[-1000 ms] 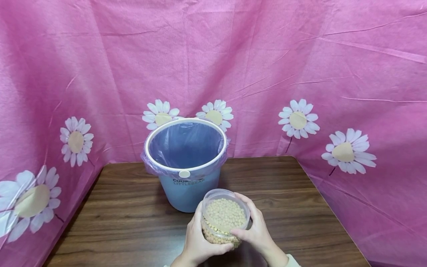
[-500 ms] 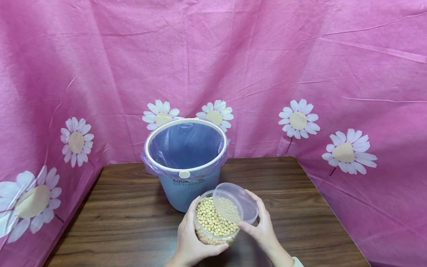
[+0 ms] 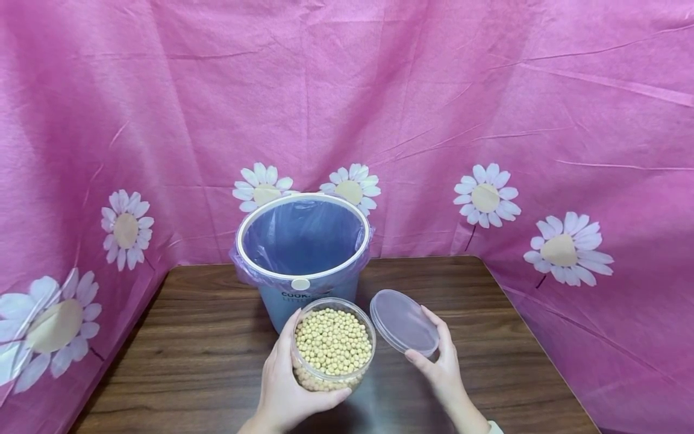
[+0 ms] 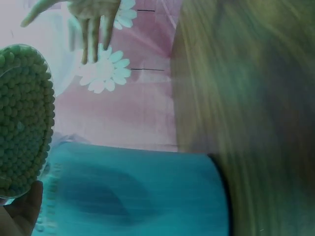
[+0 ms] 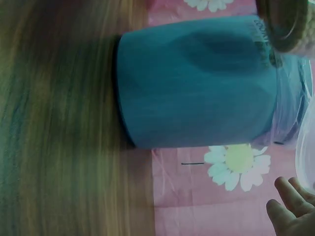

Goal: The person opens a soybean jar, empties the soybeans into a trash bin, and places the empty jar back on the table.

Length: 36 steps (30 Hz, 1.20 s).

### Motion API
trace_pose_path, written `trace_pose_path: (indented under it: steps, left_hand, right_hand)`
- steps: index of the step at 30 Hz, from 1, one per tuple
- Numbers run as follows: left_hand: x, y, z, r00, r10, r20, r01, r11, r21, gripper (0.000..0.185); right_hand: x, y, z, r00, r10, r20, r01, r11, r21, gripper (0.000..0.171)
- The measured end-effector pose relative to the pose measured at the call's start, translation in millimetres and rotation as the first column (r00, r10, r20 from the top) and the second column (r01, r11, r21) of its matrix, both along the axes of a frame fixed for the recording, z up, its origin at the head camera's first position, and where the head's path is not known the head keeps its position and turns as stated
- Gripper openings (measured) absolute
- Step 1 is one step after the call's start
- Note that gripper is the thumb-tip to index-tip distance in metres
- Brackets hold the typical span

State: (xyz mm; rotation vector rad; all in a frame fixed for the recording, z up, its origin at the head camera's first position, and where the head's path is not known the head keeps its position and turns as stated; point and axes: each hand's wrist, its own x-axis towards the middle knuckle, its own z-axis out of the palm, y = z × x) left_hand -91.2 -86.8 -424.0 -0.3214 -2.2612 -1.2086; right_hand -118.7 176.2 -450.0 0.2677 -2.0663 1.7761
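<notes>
Backdrop: pink cloth (image 3: 488,90) printed with white daisies, hung behind and down both sides of a dark wood table (image 3: 206,361).
Far centre: blue bin (image 3: 303,301) lined with a clear bag, standing upright at the back of the table, mouth open and nothing visible inside.
Left hand: left hand (image 3: 282,386) wraps the side of a clear round tub (image 3: 332,343), fingers and thumb curled round its wall, holding it just in front of the bin.
Tub: open-topped, filled nearly to the rim with small yellow beans (image 3: 333,340), held roughly level.
Right hand: right hand (image 3: 441,367) pinches the far edge of a clear lid (image 3: 403,322) between thumb and fingers; the lid tilts beside the tub, not touching it.
Wrist views: blurred; the left one shows the beans (image 4: 22,118) and the bin side (image 4: 138,191).
Doing it well: judging by the full tub, keeping it level and firmly gripped looks wise, as beans would spill and roll easily; the lid is best kept well clear of the tub mouth.
</notes>
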Motion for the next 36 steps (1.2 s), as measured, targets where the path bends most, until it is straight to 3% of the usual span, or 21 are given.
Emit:
trace_pose_path:
  steps: [5,10,17,22,30,36]
  left_hand:
    - [4.3,-6.8,14.2,0.999,-0.025,0.047,0.024,0.999,0.021,0.132]
    - [4.6,-13.4,29.4,0.998,-0.061,0.003,0.061,0.998,0.007,0.131]
    - [-0.3,-22.5,48.0,1.000,-0.009,-0.030,0.007,0.998,-0.065,0.132]
    - [-4.4,-30.1,61.1,0.999,-0.018,-0.037,0.015,0.997,-0.071,0.132]
    - [-7.5,-40.9,83.8,0.998,-0.055,-0.025,0.054,0.997,-0.048,0.130]
    - [-10.7,-48.6,98.5,0.999,-0.043,-0.029,0.041,0.997,-0.070,0.132]
  right_hand:
    - [3.1,5.0,-4.8,0.998,-0.061,0.021,0.061,0.998,-0.001,0.077]
    - [5.7,9.9,-10.0,0.992,-0.113,0.054,0.112,0.993,0.021,0.077]
    - [7.4,20.1,-19.8,0.973,-0.173,0.151,0.163,0.984,0.077,0.073]
    - [2.8,27.6,-31.6,0.951,-0.196,0.237,0.183,0.980,0.077,0.070]
    - [-5.1,40.9,-56.2,0.886,-0.303,0.351,0.201,0.933,0.298,0.079]
    - [-7.1,48.2,-74.2,0.862,-0.323,0.391,0.159,0.905,0.395,0.088]
